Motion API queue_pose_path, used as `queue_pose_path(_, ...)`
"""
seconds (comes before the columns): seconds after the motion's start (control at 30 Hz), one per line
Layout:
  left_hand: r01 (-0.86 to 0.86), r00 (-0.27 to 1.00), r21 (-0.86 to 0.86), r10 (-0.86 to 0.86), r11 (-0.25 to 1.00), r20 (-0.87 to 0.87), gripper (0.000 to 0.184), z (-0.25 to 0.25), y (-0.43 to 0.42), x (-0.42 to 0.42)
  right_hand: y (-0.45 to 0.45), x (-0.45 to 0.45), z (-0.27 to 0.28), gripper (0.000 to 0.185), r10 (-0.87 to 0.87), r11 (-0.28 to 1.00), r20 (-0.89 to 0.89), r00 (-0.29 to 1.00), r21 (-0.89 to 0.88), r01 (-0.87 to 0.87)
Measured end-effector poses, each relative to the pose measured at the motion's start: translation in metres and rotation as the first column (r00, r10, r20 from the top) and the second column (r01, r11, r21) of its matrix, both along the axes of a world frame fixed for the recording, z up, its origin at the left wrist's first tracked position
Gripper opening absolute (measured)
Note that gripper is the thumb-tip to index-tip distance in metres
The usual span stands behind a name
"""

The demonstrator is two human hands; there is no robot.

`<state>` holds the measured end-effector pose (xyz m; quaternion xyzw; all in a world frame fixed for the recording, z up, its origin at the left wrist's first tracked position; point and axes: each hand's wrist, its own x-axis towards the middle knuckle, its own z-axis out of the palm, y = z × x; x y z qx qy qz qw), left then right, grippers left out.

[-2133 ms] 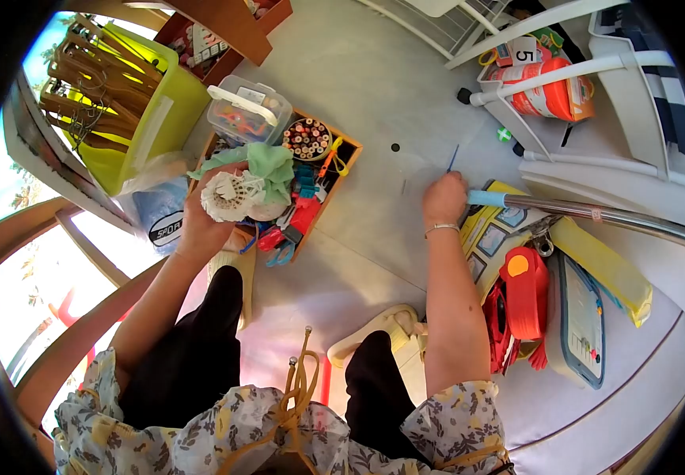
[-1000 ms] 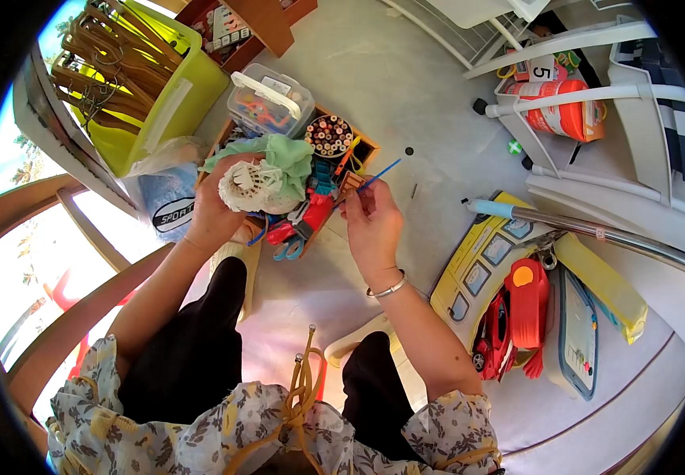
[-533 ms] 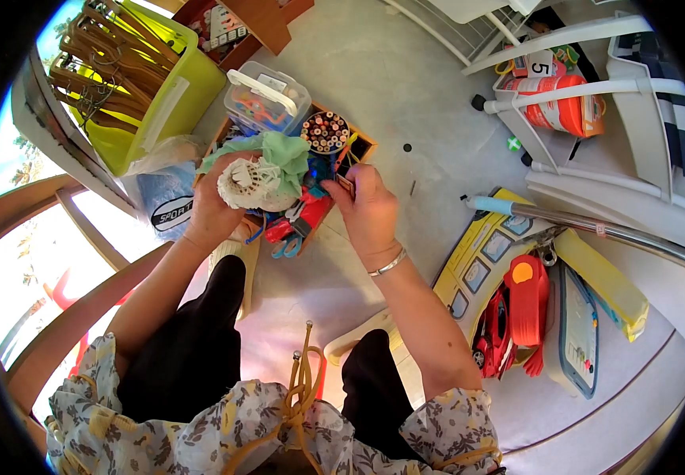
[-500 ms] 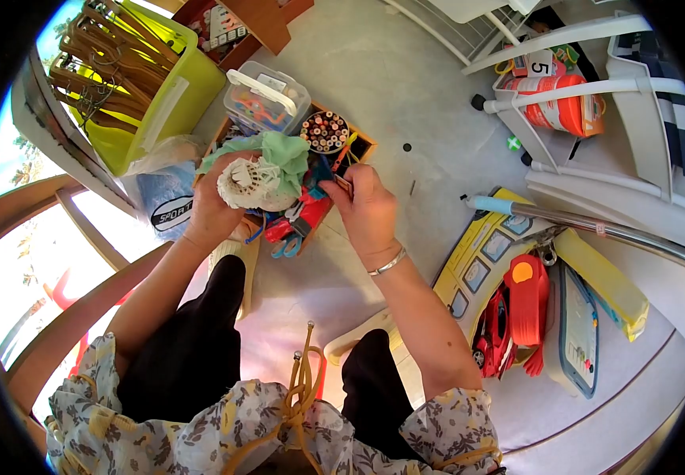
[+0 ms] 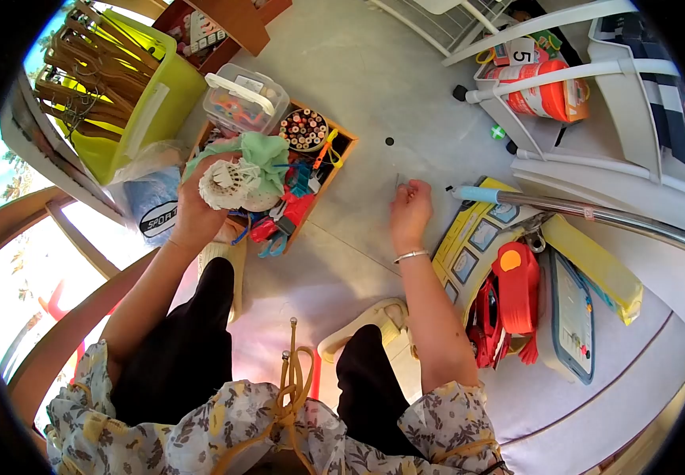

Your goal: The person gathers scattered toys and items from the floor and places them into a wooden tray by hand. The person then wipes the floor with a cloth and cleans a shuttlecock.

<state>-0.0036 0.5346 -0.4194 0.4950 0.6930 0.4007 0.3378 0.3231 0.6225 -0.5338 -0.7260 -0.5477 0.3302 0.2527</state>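
Observation:
My left hand (image 5: 197, 207) is closed round a bundle of white lace (image 5: 226, 184) and pale green cloth (image 5: 260, 155), over the left part of a wooden box (image 5: 345, 141). In that box are a cup of pencils (image 5: 303, 129), a lidded clear container (image 5: 245, 99), red and teal items, and blue-handled scissors (image 5: 273, 245). My right hand (image 5: 411, 207) is over the floor, right of the box, its fingers pinched together at a small thin dark object (image 5: 399, 182) that is hard to make out.
At the upper left stands a green bin (image 5: 160, 103) of wooden hangers. A metal pole (image 5: 611, 211) lies across the right side, near a yellow bus-patterned item (image 5: 463, 257), a red toy (image 5: 518, 286) and a white rack (image 5: 627, 67). A small black disc (image 5: 390, 142) is on the floor.
My right hand has moved away from the box, rightward to the floor beside it. The blue stick it held earlier is no longer in its fingers. My left hand still holds the cloth bundle.

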Motion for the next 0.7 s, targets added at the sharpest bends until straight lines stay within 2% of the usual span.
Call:
queue_pose_path(0.03,0.004,1.0,-0.006,-0.004,1.0,-0.014,0.042,0.002,0.0,0.0,0.001,0.002,-0.002,0.019,0.0,1.0,-0.005,1.0,-0.001,0.0)
queue_pose_path(0.1,-0.004,1.0,-0.014,0.005,1.0,0.011,0.042,0.001,0.0,0.001,0.003,0.003,-0.004,0.019,0.153,0.986,0.28,0.948,0.016,-0.164)
queue_pose_path(0.23,-0.001,0.999,-0.032,0.003,0.999,0.051,0.043,0.003,0.0,0.0,0.007,-0.007,0.006,0.02,0.227,0.956,0.37,0.901,0.093,-0.278)
queue_pose_path(0.3,-0.007,1.0,-0.056,0.008,0.998,0.021,0.043,0.0,0.0,-0.002,0.003,-0.027,0.036,0.02,0.244,0.969,-0.014,0.97,0.034,-0.243)
queue_pose_path(0.33,-0.01,1.0,-0.082,0.009,0.997,-0.008,0.043,-0.001,-0.002,-0.003,-0.002,-0.04,0.052,0.02,0.25,0.968,-0.014,0.968,0.032,-0.249)
queue_pose_path(0.4,-0.016,1.0,-0.092,0.015,0.996,-0.012,0.043,0.001,-0.002,-0.001,-0.012,-0.07,0.082,0.021,0.327,0.941,-0.199,0.924,0.162,-0.298)
queue_pose_path(0.5,-0.001,0.999,-0.093,-0.002,0.996,-0.035,0.042,0.006,0.0,0.0,-0.014,-0.103,0.115,0.018,0.394,0.918,-0.306,0.867,0.173,-0.356)
queue_pose_path(0.6,0.012,0.998,-0.094,-0.018,0.995,-0.056,0.041,0.008,0.001,0.001,-0.007,-0.115,0.115,0.018,0.486,0.873,-0.303,0.82,0.217,-0.438)
queue_pose_path(0.63,0.007,0.998,-0.103,-0.014,0.995,-0.06,0.041,0.007,0.0,0.0,-0.007,-0.115,0.112,0.018,0.485,0.874,-0.306,0.82,0.219,-0.435)
queue_pose_path(0.7,-0.002,0.999,-0.108,-0.001,0.994,-0.033,0.041,0.006,-0.001,-0.002,-0.007,-0.109,0.098,0.015,0.339,0.941,-0.405,0.849,0.164,-0.297)
